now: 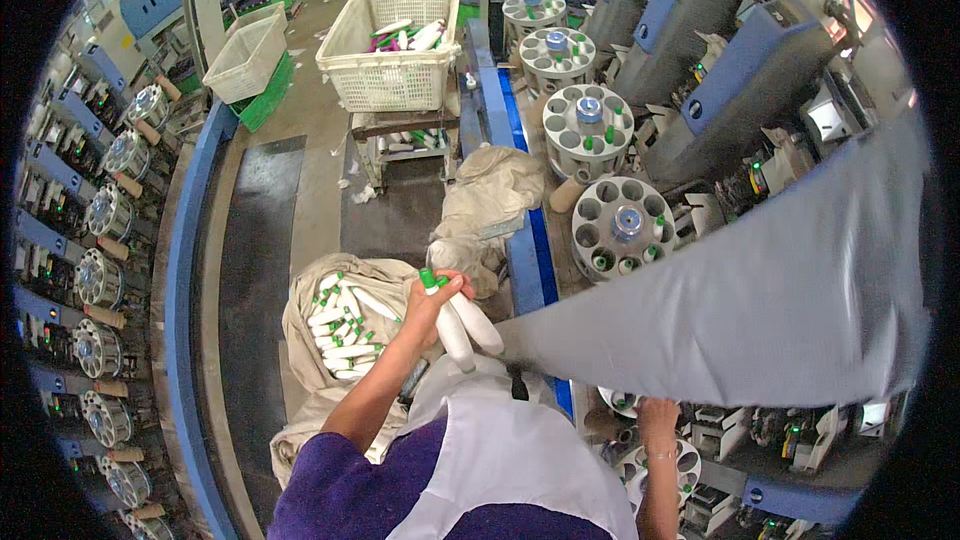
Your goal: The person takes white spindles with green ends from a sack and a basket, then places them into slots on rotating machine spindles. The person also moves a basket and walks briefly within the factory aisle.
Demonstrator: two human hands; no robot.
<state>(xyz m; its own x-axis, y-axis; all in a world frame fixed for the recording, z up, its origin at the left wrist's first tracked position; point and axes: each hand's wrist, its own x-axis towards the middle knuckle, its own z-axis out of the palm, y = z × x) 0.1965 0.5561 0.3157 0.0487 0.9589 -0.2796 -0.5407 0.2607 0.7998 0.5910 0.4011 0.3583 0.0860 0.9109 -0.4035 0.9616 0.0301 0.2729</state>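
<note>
My left hand [438, 302] is closed around the green ends of two white yarn bobbins [455, 342], whose thick wound bodies hang downward in front of my apron. Left of that hand, an open cloth sack [296, 325] holds several more white bobbins [345, 348] with green ends. My right hand [657, 422] reaches down at the lower right, beside a round magazine [632, 465] with pockets. Its fingers are blurred and partly covered by a wide grey tapering tube or sheet [720, 290], so whether it holds anything does not show.
Round magazines [626, 223] with green-tipped bobbins line the machine on the right, below blue-grey housings [740, 70]. A white plastic basket [390, 75] of bobbins stands on a cart ahead. A blue rail [185, 290] edges the left machine row. A beige cloth [490, 190] drapes over the right rail.
</note>
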